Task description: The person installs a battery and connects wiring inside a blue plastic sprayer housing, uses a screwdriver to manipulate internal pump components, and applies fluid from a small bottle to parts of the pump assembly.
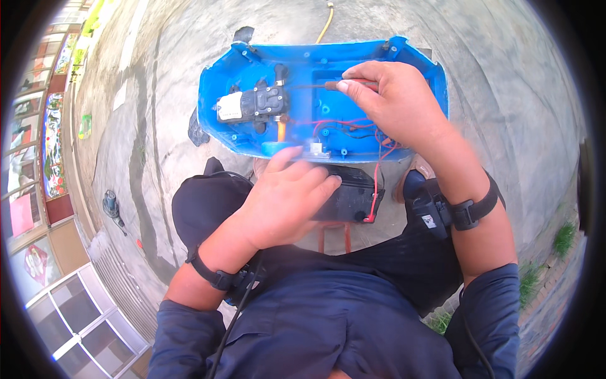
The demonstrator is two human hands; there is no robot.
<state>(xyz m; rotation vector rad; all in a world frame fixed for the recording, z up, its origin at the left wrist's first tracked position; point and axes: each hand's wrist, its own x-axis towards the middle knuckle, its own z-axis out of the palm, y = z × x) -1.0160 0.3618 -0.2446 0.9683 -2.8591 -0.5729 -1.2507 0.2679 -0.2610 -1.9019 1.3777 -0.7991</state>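
My right hand [394,101] is closed round the brown handle of a screwdriver [331,85]. Its thin shaft points left toward a black pump [268,100] with a white label, which sits inside an upturned blue plastic shell [328,57]. My left hand [287,199] is over the near edge of the shell, its fingers apart and slightly blurred. Nothing shows in its grasp. Close to its fingertips are a round blue part [274,148] and a short orange tube [281,131]. Whether the fingers touch the round part I cannot tell.
Red and black wires [385,140] run from the shell to a black battery [353,196] between my legs. A yellow hose [325,25] lies beyond the shell on the concrete floor. A dark power tool [112,205] rests at the left, near a building with windows.
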